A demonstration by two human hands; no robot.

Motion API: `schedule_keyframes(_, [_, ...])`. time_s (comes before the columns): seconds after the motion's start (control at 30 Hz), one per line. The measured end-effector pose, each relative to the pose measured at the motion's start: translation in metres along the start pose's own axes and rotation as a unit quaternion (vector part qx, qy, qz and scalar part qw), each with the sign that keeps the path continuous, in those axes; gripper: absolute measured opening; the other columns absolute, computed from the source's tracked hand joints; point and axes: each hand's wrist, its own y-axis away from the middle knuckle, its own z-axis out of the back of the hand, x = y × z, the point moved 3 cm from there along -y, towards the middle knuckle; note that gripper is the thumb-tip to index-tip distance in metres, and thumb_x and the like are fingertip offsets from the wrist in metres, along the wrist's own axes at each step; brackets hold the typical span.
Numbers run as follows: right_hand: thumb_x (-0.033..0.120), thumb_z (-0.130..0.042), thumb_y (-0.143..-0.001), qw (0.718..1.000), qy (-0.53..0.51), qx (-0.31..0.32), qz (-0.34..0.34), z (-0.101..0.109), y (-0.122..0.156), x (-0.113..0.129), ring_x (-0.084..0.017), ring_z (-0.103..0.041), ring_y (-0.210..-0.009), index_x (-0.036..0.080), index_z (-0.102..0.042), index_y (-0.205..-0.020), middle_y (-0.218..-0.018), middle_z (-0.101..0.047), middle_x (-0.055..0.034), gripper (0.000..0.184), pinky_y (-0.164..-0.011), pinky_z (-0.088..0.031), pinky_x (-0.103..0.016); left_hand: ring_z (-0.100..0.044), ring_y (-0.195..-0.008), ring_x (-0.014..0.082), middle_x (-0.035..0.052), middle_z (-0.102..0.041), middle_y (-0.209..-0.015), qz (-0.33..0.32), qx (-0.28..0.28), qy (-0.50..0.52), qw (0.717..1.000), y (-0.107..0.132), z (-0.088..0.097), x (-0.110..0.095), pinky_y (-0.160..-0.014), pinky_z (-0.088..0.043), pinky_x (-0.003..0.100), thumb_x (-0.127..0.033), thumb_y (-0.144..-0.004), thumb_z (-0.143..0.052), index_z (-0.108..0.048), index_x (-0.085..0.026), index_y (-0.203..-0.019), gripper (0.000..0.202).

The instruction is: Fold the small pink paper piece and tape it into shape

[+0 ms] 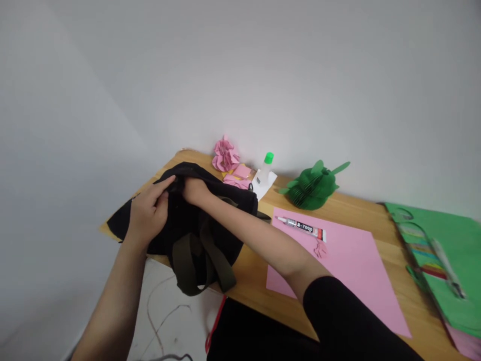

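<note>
A black bag with dark olive straps lies at the left end of the wooden table, partly over its front edge. My left hand pinches the rim of the bag's opening between thumb and fingers. Inside that opening is my right hand; its fingers are hidden, so what they hold, if anything, does not show. To the right of the bag, a pink paper sheet carries a B-7000 glue tube and a small pink paper cutting.
Behind the bag are a crumpled pink paper flower, pink paper pieces and a green-capped glue bottle. A green honeycomb paper shape stands near the wall. At the right lie green sheets and a pen-like tool.
</note>
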Motion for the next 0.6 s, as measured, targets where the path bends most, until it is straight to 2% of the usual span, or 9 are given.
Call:
schedule_keyframes(0.1, [0.033,-0.057,-0.094,0.998,0.056,0.028,0.032,0.011,0.029,-0.002,-0.022,-0.063,-0.106,0.015,-0.056,-0.124,-0.122,-0.061,-0.0098,0.035,-0.089,-0.054,-0.044,-0.069,-0.105,0.0206,0.0054,-0.072,-0.116,0.028,0.019,0.013,0.999,-0.003,0.0,0.002,-0.095,-0.054,0.035,-0.021,-0.089,-0.044,-0.066,-0.019,-0.118,0.036])
schedule_keyframes(0.2, [0.04,-0.056,-0.094,0.987,0.099,0.052,0.116,0.014,0.054,0.001,-0.027,-0.055,-0.12,0.015,-0.052,-0.131,-0.132,-0.057,-0.0133,0.046,-0.098,-0.049,-0.047,-0.067,-0.111,0.0213,0.0054,-0.071,-0.121,0.051,0.025,0.027,0.998,-0.006,0.0,0.004,-0.099,-0.053,0.035,-0.024,-0.089,-0.045,-0.066,-0.018,-0.119,0.037])
schedule_keyframes(0.27, [0.042,-0.057,-0.093,0.977,0.12,0.072,0.164,0.009,0.062,0.004,-0.027,-0.054,-0.123,0.014,-0.054,-0.131,-0.132,-0.058,-0.014,0.048,-0.101,-0.047,-0.045,-0.067,-0.113,0.022,0.0058,-0.071,-0.122,0.059,0.023,0.032,0.997,-0.007,-0.001,0.004,-0.101,-0.053,0.037,-0.024,-0.088,-0.046,-0.065,-0.017,-0.12,0.039])
schedule_keyframes(0.43, [0.03,-0.055,-0.096,0.969,0.148,0.075,0.182,-0.002,0.056,0.01,-0.023,-0.061,-0.113,0.014,-0.058,-0.123,-0.123,-0.063,-0.0102,0.032,-0.095,-0.051,-0.046,-0.07,-0.106,0.024,0.0074,-0.073,-0.116,0.058,0.025,0.035,0.997,-0.011,0.0,0.004,-0.096,-0.056,0.039,-0.021,-0.082,-0.046,-0.068,-0.017,-0.115,0.04])
schedule_keyframes(0.6, [0.031,-0.057,-0.094,0.97,0.121,0.078,0.197,0.003,0.048,0.019,-0.021,-0.063,-0.106,0.016,-0.058,-0.123,-0.125,-0.061,-0.0094,0.032,-0.088,-0.055,-0.042,-0.07,-0.104,0.0243,0.0071,-0.074,-0.113,0.052,0.024,0.03,0.998,-0.011,0.004,0.002,-0.096,-0.057,0.042,-0.018,-0.078,-0.045,-0.07,-0.017,-0.112,0.042])
